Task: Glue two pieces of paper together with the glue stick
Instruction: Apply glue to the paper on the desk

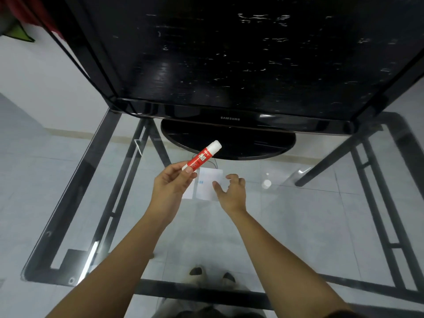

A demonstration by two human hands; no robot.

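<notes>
My left hand (171, 183) pinches the lower end of a red and white glue stick (202, 155), which points up and to the right above the glass table. Its white tip is uppermost; whether the cap is on I cannot tell. Two white pieces of paper (207, 183) lie overlapping on the glass just below the stick, partly hidden by both hands. My right hand (231, 191) hovers over the right edge of the paper with fingers apart and nothing in it.
A large black TV (229, 65) on an oval stand (229, 143) fills the far side of the glass table (298, 226). A small white round cap-like object (266, 184) sits on the glass to the right of the paper. Black metal frame bars run under the glass.
</notes>
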